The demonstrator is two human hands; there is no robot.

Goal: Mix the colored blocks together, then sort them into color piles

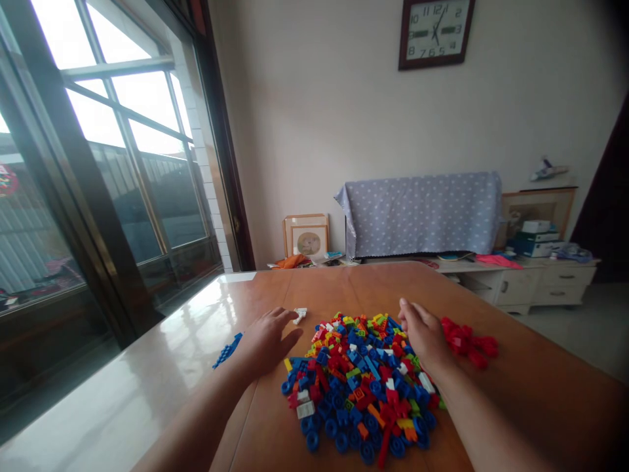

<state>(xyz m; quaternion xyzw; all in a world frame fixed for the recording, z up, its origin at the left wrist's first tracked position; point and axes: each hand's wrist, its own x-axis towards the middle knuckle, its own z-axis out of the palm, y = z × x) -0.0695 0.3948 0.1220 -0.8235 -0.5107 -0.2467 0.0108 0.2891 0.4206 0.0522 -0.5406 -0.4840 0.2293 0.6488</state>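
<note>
A heap of small plastic building bricks (361, 380) in blue, red, green, orange and white lies on the wooden table (515, 393). My left hand (268, 341) rests flat on the table at the heap's left edge, fingers spread, holding nothing. A small white piece (299, 315) lies just beyond its fingertips. My right hand (425, 334) lies on the heap's right edge, fingers loosely together, nothing visibly in it. A group of red bricks (469, 344) sits just right of that hand. A blue piece (227, 351) lies apart at the left.
A large window (113, 164) runs along the left. Behind the table stand a cloth-covered object (422, 213) on a low white cabinet (531, 282), framed pictures (305, 236) on the floor and a wall clock (435, 31).
</note>
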